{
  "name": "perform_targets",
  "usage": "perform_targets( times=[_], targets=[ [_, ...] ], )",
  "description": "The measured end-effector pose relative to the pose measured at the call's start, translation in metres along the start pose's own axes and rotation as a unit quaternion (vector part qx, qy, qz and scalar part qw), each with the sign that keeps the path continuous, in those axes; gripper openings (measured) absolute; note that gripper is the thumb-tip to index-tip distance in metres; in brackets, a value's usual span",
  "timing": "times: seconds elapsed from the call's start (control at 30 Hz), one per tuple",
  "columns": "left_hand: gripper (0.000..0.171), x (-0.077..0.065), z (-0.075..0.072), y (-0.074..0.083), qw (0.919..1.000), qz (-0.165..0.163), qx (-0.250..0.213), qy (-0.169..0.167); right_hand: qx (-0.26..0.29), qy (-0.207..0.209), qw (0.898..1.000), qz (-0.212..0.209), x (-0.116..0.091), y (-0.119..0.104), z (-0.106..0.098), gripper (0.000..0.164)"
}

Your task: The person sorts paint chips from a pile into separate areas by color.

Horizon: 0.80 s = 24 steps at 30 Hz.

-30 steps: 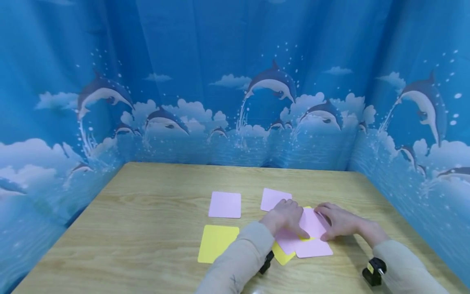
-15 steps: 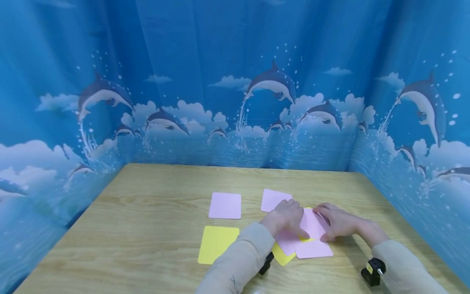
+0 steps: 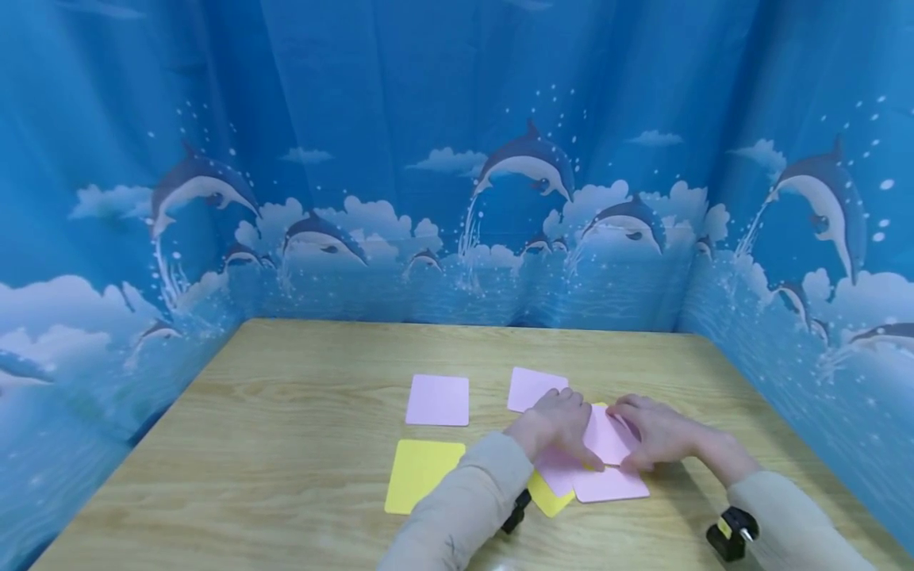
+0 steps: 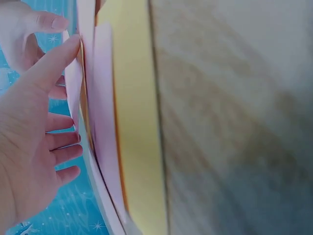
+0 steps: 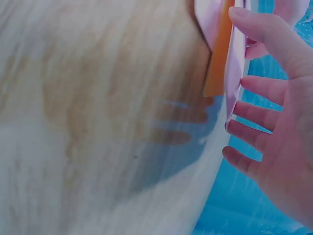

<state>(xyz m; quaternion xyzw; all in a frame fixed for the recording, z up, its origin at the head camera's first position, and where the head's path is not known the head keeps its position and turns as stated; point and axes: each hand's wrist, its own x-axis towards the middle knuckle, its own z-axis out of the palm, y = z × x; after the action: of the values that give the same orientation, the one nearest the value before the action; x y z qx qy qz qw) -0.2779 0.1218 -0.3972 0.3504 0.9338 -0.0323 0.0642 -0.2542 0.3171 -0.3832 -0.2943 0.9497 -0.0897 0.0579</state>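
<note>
Over a pile of overlapping square cards, both hands hold one pink card by its opposite sides. My left hand has its thumb at the near left corner and its fingers along the far left. On the other side, my right hand pinches the card's right edge between thumb and fingers. The wrist views show this card raised off the ones below, its sides slightly bent. Beneath it lie a pink card, another pink card nearer me and a yellow card. Hands and the top card hide parts of the pile.
Flat on the wooden table, left of the pile, are a pink card and a yellow card. Another pink card lies just behind my left hand. A blue dolphin-print curtain encloses the table's back and sides.
Both thumbs and the held pink card have shifted slightly toward me. The yellow strip that showed at its near edge is now mostly covered. The other cards have stayed put.
</note>
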Motion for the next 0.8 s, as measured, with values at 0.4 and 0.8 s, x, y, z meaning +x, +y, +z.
perform_targets(
  times=[0.4,0.8],
  targets=[
    [0.088,-0.011,-0.021,-0.021,0.9983,0.020,0.047,0.029,-0.017,0.046,0.998,-0.028,0.009,-0.014,-0.015,0.068],
    [0.079,-0.037,-0.021,-0.056,0.9956,0.026,0.074,0.052,0.000,0.010,0.999,-0.032,0.037,-0.039,-0.016,0.075]
  ],
)
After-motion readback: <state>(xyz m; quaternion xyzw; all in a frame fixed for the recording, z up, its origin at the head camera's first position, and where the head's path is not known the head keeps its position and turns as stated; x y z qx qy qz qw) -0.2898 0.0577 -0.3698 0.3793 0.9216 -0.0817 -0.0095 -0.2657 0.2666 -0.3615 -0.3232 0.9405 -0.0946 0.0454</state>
